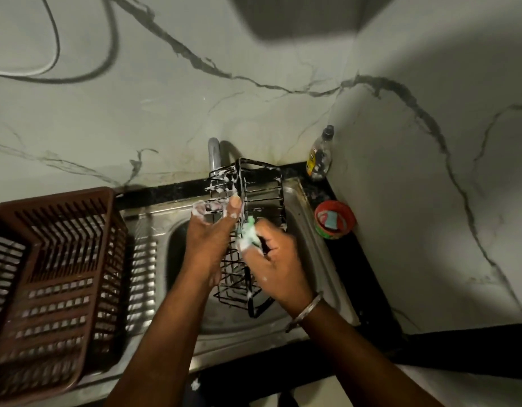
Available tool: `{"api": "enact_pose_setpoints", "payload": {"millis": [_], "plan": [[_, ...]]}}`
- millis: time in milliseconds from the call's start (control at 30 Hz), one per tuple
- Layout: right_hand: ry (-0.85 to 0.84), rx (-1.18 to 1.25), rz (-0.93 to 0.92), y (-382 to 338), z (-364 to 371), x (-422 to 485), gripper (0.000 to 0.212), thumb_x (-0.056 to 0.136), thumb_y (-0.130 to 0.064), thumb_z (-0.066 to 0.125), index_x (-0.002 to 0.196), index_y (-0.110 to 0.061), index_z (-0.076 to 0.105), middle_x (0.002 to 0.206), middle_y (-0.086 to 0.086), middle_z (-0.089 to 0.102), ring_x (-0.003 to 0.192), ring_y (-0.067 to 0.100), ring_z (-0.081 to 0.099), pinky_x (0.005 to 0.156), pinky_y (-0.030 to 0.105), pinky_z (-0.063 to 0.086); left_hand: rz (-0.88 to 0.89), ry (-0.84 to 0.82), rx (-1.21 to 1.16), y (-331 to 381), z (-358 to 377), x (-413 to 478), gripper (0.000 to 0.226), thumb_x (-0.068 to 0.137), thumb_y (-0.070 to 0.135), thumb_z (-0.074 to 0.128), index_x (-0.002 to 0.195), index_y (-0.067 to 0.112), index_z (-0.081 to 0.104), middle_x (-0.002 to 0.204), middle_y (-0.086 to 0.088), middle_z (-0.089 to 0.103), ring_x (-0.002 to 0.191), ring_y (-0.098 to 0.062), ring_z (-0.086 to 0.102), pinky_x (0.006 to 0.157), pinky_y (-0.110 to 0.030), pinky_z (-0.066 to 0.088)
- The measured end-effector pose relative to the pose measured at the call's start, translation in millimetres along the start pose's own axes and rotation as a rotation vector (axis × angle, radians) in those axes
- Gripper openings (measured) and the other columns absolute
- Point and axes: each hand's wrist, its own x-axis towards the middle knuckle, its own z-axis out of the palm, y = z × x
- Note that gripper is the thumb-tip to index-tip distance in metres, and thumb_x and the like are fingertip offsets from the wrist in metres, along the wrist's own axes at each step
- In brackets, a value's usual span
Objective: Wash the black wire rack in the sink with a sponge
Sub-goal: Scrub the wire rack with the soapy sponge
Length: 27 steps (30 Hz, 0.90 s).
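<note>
The black wire rack (264, 189) stands tilted over the steel sink (309, 259), foam clinging to its upper wires. My left hand (208, 245) holds the rack from the left, thumb up against a wire and soapy fingers curled through it. Just right of that hand, my right hand (279, 265) pinches a green soapy sponge (248, 235) against the rack's middle wires. A metal bangle sits on my right wrist.
A brown plastic dish basket (48, 274) sits on the drainboard at left. The tap (214, 154) rises behind the rack. A dish-soap bottle (320, 155) stands in the back right corner, a red bowl (334, 220) with scrub pads beside the sink. Marble walls close in behind and right.
</note>
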Motion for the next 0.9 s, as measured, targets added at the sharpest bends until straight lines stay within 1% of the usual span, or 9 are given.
{"api": "enact_pose_setpoints", "payload": {"millis": [133, 233, 400, 467, 533, 633, 700, 767, 900], "plan": [[0.096, -0.017, 0.043, -3.5, -2.2, 7.0, 0.012, 0.093, -0.001, 0.067, 0.089, -0.011, 0.062, 0.076, 0.002, 0.057, 0.066, 0.02, 0.053, 0.058, 0.04, 0.046, -0.039, -0.046, -0.06, -4.2, -5.6, 8.6, 0.089, 0.051, 0.07, 0.099, 0.121, 0.027, 0.065, 0.123, -0.002, 0.079, 0.121, -0.03, 0.072, 0.109, -0.062, 0.051], [-0.008, -0.202, -0.102, -1.9, -5.4, -10.3, 0.016, 0.086, 0.001, 0.067, 0.08, -0.009, 0.056, 0.074, -0.002, 0.053, 0.064, 0.02, 0.05, 0.058, 0.041, 0.045, -0.005, -0.031, -0.079, -5.2, -9.2, 11.8, 0.077, 0.051, 0.064, 0.102, 0.108, 0.027, 0.065, 0.116, -0.003, 0.081, 0.117, -0.031, 0.074, 0.108, -0.062, 0.052], [0.055, -0.428, -0.186, -14.9, -7.0, 7.8, 0.007, 0.094, -0.012, 0.065, 0.1, -0.013, 0.062, 0.094, 0.001, 0.063, 0.082, 0.01, 0.054, 0.069, 0.03, 0.047, -0.029, -0.01, -0.153, 2.0, -7.6, 7.1, 0.083, 0.063, 0.051, 0.097, 0.129, 0.012, 0.065, 0.114, -0.006, 0.081, 0.112, -0.03, 0.077, 0.099, -0.052, 0.06], [-0.037, -0.444, -0.24, -13.8, -10.6, -4.1, 0.007, 0.093, -0.013, 0.064, 0.097, -0.014, 0.059, 0.095, 0.003, 0.062, 0.083, 0.013, 0.055, 0.069, 0.034, 0.049, -0.068, 0.017, -0.211, 7.3, -8.2, 5.0, 0.1, 0.058, 0.052, 0.099, 0.141, 0.015, 0.058, 0.131, -0.003, 0.074, 0.126, -0.028, 0.067, 0.109, -0.052, 0.051], [-0.201, -0.447, -0.256, -9.6, -18.0, -26.5, 0.008, 0.091, -0.011, 0.066, 0.093, -0.014, 0.059, 0.093, 0.002, 0.061, 0.082, 0.018, 0.056, 0.072, 0.04, 0.051, -0.055, 0.051, -0.225, 10.3, -10.1, 3.2, 0.1, 0.058, 0.054, 0.096, 0.144, 0.023, 0.055, 0.14, -0.001, 0.065, 0.128, -0.024, 0.054, 0.117, -0.052, 0.039], [-0.155, -0.412, -0.224, -8.4, -17.0, -28.8, 0.013, 0.089, -0.004, 0.07, 0.091, -0.011, 0.06, 0.092, 0.002, 0.06, 0.081, 0.016, 0.055, 0.074, 0.033, 0.049, -0.06, 0.041, -0.245, 12.6, -8.4, 1.4, 0.101, 0.055, 0.059, 0.095, 0.142, 0.025, 0.057, 0.135, 0.0, 0.068, 0.126, -0.024, 0.058, 0.106, -0.044, 0.044], [-0.074, -0.35, -0.222, -15.7, -14.2, -26.0, 0.015, 0.091, 0.0, 0.072, 0.088, -0.008, 0.06, 0.089, 0.001, 0.056, 0.081, 0.015, 0.054, 0.074, 0.033, 0.047, -0.082, 0.034, -0.295, 17.3, -5.8, 0.5, 0.103, 0.06, 0.057, 0.094, 0.148, 0.025, 0.052, 0.119, 0.004, 0.07, 0.113, -0.018, 0.063, 0.09, -0.037, 0.049], [-0.127, -0.298, -0.258, -16.4, -17.5, -35.4, 0.013, 0.095, -0.004, 0.072, 0.088, -0.009, 0.062, 0.089, -0.005, 0.053, 0.083, 0.012, 0.052, 0.077, 0.03, 0.046, -0.087, 0.033, -0.317, 22.3, -6.6, 2.8, 0.088, 0.07, 0.049, 0.09, 0.146, 0.025, 0.053, 0.103, 0.012, 0.066, 0.096, -0.01, 0.059, 0.093, -0.038, 0.048], [-0.118, -0.306, -0.288, -16.8, -20.4, -46.3, 0.018, 0.1, -0.013, 0.07, 0.084, -0.006, 0.065, 0.085, 0.003, 0.058, 0.08, 0.021, 0.057, 0.075, 0.042, 0.05, -0.054, 0.048, -0.27, 27.2, -4.3, 0.0, 0.044, 0.077, 0.043, 0.09, 0.109, 0.034, 0.061, 0.09, 0.015, 0.076, 0.098, -0.01, 0.066, 0.085, -0.04, 0.055]]}}
